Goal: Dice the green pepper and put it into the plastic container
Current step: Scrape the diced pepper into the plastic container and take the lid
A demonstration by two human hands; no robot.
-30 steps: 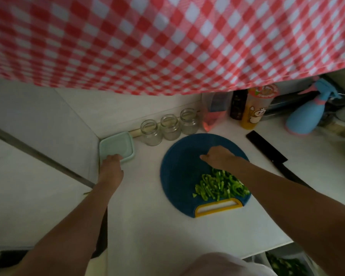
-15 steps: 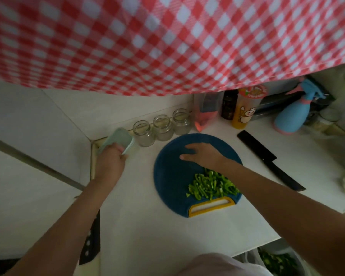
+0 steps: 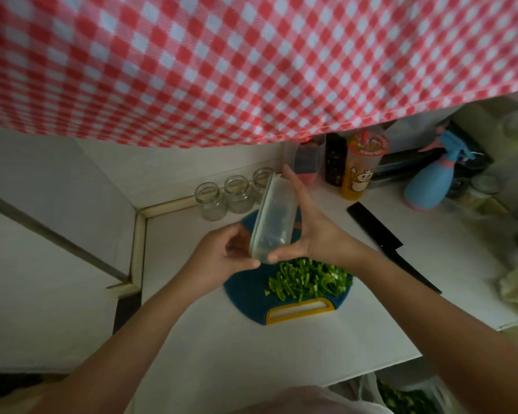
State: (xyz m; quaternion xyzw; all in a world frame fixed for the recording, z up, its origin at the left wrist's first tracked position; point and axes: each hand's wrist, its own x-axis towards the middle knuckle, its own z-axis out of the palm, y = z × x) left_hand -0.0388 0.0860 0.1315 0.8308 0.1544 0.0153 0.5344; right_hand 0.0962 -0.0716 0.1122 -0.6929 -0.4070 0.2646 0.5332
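Clear plastic container [image 3: 274, 222] is up on edge above the blue cutting board [image 3: 245, 297], long axis running six to one o'clock, lid side facing nine. Left hand [image 3: 222, 258] pinches its lower rim, right hand [image 3: 311, 231] spans the base, thumb low, fingers high; diced green pepper [image 3: 308, 279] heaped at the board's five o'clock

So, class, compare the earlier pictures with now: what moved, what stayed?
The left hand lifted the plastic container from the back corner of the counter to above the cutting board; the right hand left the board and holds it too. The diced pepper, knife and jars stayed put.
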